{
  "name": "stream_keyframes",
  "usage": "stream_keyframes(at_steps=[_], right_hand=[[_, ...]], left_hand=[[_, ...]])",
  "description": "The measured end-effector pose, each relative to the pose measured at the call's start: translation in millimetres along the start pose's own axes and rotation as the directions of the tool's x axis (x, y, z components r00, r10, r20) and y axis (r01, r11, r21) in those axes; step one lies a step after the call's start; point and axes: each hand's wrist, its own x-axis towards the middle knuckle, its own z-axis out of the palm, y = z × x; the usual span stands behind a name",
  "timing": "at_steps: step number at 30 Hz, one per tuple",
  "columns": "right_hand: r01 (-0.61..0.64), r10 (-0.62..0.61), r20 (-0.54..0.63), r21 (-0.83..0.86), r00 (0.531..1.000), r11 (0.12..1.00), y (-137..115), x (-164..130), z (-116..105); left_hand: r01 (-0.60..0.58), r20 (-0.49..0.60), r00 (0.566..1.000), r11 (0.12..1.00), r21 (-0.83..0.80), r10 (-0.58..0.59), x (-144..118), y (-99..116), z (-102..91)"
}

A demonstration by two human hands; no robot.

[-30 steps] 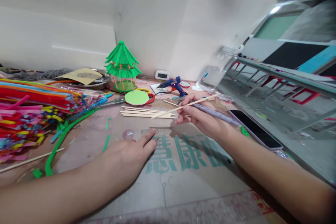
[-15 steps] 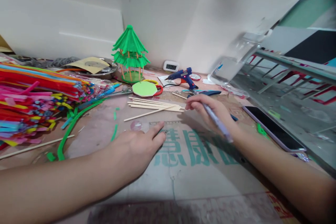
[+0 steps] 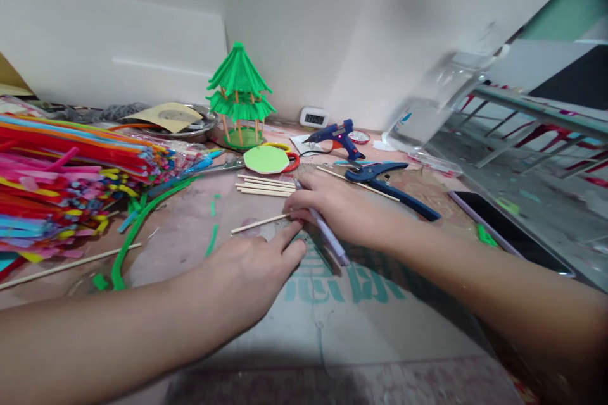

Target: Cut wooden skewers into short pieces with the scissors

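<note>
My right hand (image 3: 332, 209) holds a pale purple pen (image 3: 325, 233) and presses its fingertips on a thin wooden stick (image 3: 259, 223) lying on the cardboard sheet (image 3: 332, 323). My left hand (image 3: 247, 272) lies flat on the cardboard just below that stick, index finger stretched toward my right hand's fingertips. A transparent ruler lies under both hands and is mostly hidden. Behind them lies a small bundle of wooden sticks (image 3: 266, 186).
A big pile of coloured pipe cleaners (image 3: 61, 183) fills the left. A green pagoda model (image 3: 240, 98), a green paper disc (image 3: 263, 159), a blue glue gun (image 3: 335, 137), blue pliers (image 3: 389, 180), a small clock (image 3: 313, 118) and a phone (image 3: 508, 231) surround the work spot.
My right hand moved left and down with the pen and laid the stick on the cardboard near my left hand. The pliers, hidden before, came into view.
</note>
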Motion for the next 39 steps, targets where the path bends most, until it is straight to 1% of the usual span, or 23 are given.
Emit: stream_keyframes(at_steps=[2, 3, 8, 11, 15, 19, 25, 29, 33, 34, 39], right_hand=[[-0.018, 0.018, 0.046, 0.004, 0.999, 1.0, -5.4, 2.7, 0.3], [-0.027, 0.027, 0.05, 0.005, 0.998, 1.0, -6.1, 1.6, 1.0], [-0.08, 0.08, -0.014, -0.008, 0.997, 0.997, 5.0, -19.0, 5.8], [-0.116, 0.116, -0.012, -0.028, 0.993, 0.993, 11.4, -31.9, 5.4], [-0.124, 0.123, -0.029, -0.047, 0.992, 0.991, 15.2, -41.6, 2.6], [-0.124, 0.125, -0.053, 0.018, 0.991, 0.992, 16.7, -43.0, 4.9], [-0.09, 0.101, -0.102, 0.109, 0.99, 0.99, 17.1, -41.2, 18.4], [-0.092, 0.104, -0.112, 0.11, 0.988, 0.99, 17.9, -44.7, 21.9], [-0.084, 0.096, -0.121, 0.101, 0.988, 0.991, 16.5, -47.7, 20.3], [-0.08, 0.092, -0.121, 0.099, 0.988, 0.992, 15.8, -48.0, 19.7], [-0.088, 0.098, -0.125, 0.084, 0.987, 0.993, 13.5, -48.0, 17.6]], left_hand=[[-0.007, -0.024, 1.0, 1.0, 0.016, 0.008, -0.3, 0.1, 1.0], [-0.009, -0.032, 0.999, 1.0, 0.028, 0.01, -0.6, 0.2, 1.1], [-0.022, -0.028, 0.999, 0.999, 0.025, 0.023, -1.3, 1.0, -4.5], [-0.018, -0.014, 1.0, 1.0, 0.0, 0.018, -0.9, 1.7, -9.5], [-0.004, 0.02, 1.0, 1.0, -0.003, 0.005, -1.0, 2.3, -12.6], [-0.015, 0.022, 1.0, 1.0, 0.003, 0.015, -1.7, 2.8, -14.1], [0.023, 0.084, 0.996, 1.0, 0.007, -0.024, -0.5, 1.9, -15.9], [0.021, 0.105, 0.994, 1.0, 0.002, -0.021, 2.3, 2.1, -15.3], [0.066, 0.216, 0.974, 0.998, 0.003, -0.065, 7.5, 5.2, -17.9], [0.075, 0.228, 0.971, 0.997, 0.005, -0.074, 8.6, 5.9, -18.5], [0.066, 0.211, 0.975, 0.998, 0.014, -0.067, 8.5, 5.4, -18.6]])
